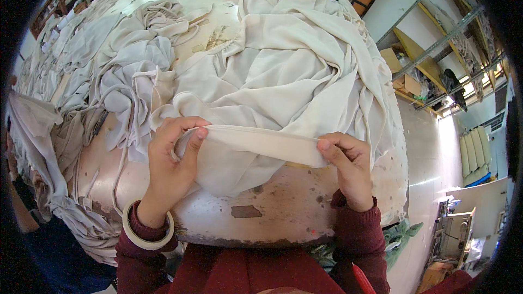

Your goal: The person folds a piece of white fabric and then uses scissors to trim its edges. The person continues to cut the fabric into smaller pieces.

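Note:
Between my two hands a folded cream fabric band point(267, 142) is stretched out above the near part of the table. My left hand point(175, 155) pinches its left end between thumb and fingers. The other end is held by my right hand point(347, 164), thumb in front and fingers curled behind. Thin off-white cloth point(234, 171) hangs below the band and joins, as far as I can see, the large heap of cream fabric point(283, 71) behind it. A roll of pale tape point(133, 239) circles my left wrist like a bracelet.
More pale garments point(131, 49) pile up at the left and spill over the table edge. The worn tabletop point(289, 207) shows near me. Shelving with boxes point(425, 71) stands at the right. A person's dark-clothed arm point(49, 239) shows at the lower left.

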### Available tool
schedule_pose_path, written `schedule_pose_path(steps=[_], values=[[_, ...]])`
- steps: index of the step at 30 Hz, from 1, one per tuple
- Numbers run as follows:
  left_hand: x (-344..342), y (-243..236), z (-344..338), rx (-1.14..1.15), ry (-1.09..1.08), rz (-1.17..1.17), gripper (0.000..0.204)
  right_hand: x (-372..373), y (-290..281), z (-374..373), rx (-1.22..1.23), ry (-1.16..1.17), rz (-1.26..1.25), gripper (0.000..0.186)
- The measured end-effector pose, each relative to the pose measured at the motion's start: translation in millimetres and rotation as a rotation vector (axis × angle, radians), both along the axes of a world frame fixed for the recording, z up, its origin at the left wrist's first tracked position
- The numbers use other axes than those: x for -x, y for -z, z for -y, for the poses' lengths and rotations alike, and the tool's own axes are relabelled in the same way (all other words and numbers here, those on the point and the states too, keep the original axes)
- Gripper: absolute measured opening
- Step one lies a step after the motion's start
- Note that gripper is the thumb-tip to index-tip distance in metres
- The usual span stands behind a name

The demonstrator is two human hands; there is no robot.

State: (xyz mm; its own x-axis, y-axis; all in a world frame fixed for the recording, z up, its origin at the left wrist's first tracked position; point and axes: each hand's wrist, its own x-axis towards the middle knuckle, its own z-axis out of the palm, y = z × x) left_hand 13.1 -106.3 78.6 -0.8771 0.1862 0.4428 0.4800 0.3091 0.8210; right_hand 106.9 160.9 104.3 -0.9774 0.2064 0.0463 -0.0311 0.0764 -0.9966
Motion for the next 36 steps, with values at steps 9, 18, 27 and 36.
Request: schedule_pose_path(steps=[9, 18, 27, 36], values=[[0.7, 6.0, 5.9, 0.007, 0.014, -0.018, 0.003, 1.3, 3.0, -1.8, 0.026, -0.019, 0.000, 0.019], [5.0, 2.6, 9.9, -0.031, 0.005, -0.316, 0.004, 3.2, 8.1, 4.5, -0.426, 0.147, -0.261, 0.012], [-4.7, -9.6, 49.7, 0.273, 0.025, -0.918, 0.013, -15.1, 11.4, -10.6, -1.111, 0.168, -0.941, 0.032], [-7.8, -8.7, 53.2, 0.304, 0.035, -0.946, 0.013, -17.0, 15.6, -9.9, -1.099, 0.172, -0.998, 0.036]])
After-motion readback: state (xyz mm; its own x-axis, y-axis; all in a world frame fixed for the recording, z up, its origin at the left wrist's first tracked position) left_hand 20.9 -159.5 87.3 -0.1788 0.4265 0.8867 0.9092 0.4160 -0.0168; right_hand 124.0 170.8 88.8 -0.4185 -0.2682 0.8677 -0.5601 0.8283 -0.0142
